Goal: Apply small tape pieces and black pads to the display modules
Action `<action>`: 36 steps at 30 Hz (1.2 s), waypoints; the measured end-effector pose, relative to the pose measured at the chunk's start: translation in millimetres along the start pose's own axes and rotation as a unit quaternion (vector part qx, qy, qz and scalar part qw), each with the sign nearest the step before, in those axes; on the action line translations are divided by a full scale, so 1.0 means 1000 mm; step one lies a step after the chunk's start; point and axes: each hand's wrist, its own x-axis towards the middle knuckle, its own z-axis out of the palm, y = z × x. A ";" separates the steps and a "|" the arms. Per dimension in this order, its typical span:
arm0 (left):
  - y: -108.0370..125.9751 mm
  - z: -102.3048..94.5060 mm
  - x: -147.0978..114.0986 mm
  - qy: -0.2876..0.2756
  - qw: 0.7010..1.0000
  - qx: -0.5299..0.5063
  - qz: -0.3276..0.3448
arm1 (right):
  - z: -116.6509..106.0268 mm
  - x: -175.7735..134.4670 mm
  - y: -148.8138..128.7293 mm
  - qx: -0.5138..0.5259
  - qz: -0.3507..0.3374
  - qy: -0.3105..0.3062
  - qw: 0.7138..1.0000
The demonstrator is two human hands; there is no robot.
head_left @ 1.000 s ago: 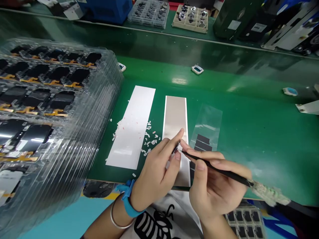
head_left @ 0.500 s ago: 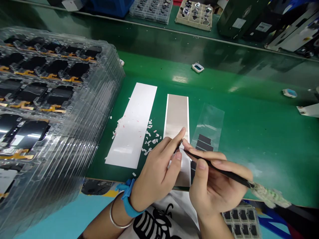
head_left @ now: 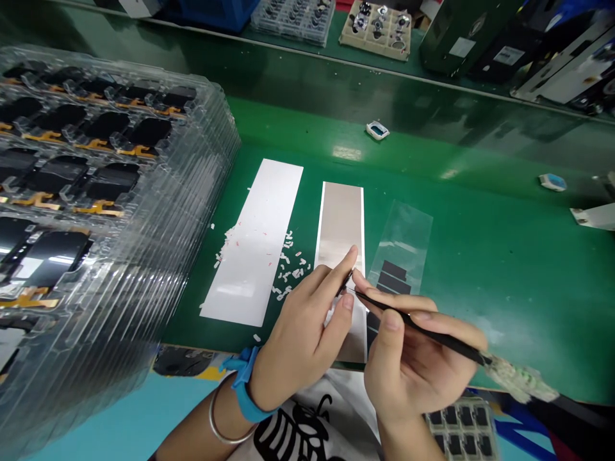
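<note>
My left hand (head_left: 307, 326) is closed on a small dark part (head_left: 344, 282), pinched between thumb and fingers and mostly hidden by them. Black tweezers (head_left: 427, 330), wrapped with pale tape at the back end, are gripped in my right hand (head_left: 423, 358). Their tip meets the small part at my left fingertips. Under both hands lies a strip sheet (head_left: 342, 214) with a grey-beige face and white edges. Just right of it is a clear film (head_left: 408, 230) carrying several black rectangular pieces (head_left: 394, 269), partly covered by my right hand.
A white sheet (head_left: 259, 237) lies left, with small white scraps (head_left: 288, 272) beside it. Tall stacked clear trays (head_left: 192, 166) of black screens fill the left side. Small white-framed parts (head_left: 377, 130) sit toward the back. A shelf above holds a parts tray (head_left: 375, 32) and boxes.
Both hands stay almost in place, the tweezer tip still at the small part. The whole view has shifted very slightly.
</note>
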 end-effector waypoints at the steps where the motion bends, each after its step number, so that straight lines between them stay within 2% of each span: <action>1: 0.000 0.000 0.000 0.001 1.000 -0.001 0.001 | 0.000 0.000 0.000 -0.001 -0.002 -0.003 1.000; 22: -0.002 0.001 0.000 0.011 1.000 0.024 0.006 | -0.001 -0.001 0.004 -0.022 -0.023 -0.003 0.999; 36: -0.002 0.000 -0.001 0.010 0.999 0.032 0.001 | -0.002 -0.002 0.008 0.001 -0.036 -0.015 0.999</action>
